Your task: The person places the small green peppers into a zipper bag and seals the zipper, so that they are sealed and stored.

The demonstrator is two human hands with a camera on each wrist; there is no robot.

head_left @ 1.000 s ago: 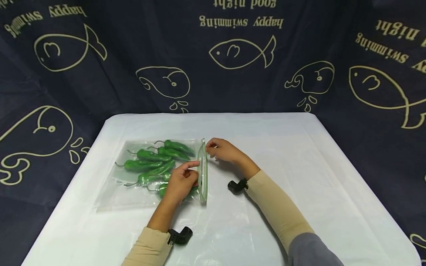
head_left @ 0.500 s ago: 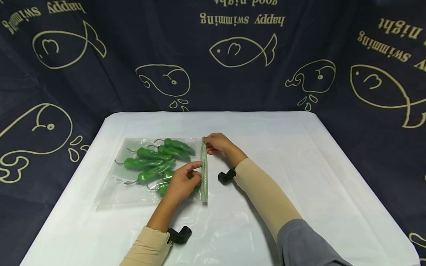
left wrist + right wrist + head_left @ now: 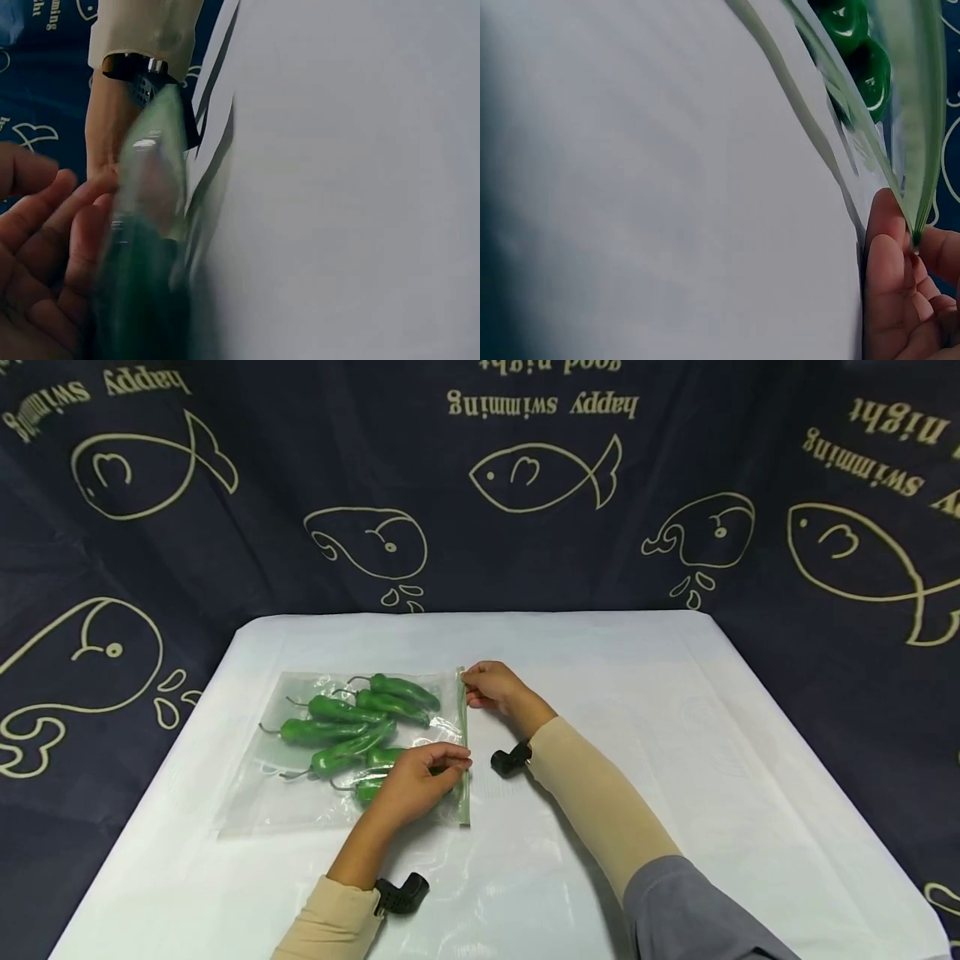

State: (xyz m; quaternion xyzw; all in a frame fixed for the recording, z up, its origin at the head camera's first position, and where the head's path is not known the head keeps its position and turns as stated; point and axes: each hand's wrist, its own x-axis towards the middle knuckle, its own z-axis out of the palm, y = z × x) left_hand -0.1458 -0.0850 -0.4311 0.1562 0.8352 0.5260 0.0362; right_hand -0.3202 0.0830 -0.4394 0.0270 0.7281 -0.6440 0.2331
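Note:
A clear zip bag (image 3: 255, 797) lies flat on the table, several green peppers (image 3: 330, 732) inside it. Its green zip edge (image 3: 464, 718) faces right. At the far corner of that edge my right hand (image 3: 493, 685) pinches the zip between thumb and fingers; the right wrist view shows the pinched corner (image 3: 916, 236) with the mouth parted beyond it. My left hand (image 3: 420, 781) lies over the bag's near part, fingers extended to the zip edge. In the left wrist view its fingers (image 3: 45, 232) are beside the blurred bag mouth (image 3: 154, 142), not curled round it. Some peppers are partly hidden under this hand.
The bag rests on a white-covered table (image 3: 637, 693). A dark blue curtain (image 3: 480, 560) with fish and whale drawings hangs behind and at the sides. A black wrist camera (image 3: 402, 893) sits on the left forearm, another camera (image 3: 512, 760) on the right.
My right hand has come left and taken hold of the zip's far corner. My left hand has slid toward the near end of the edge. The mouth looks narrower from above.

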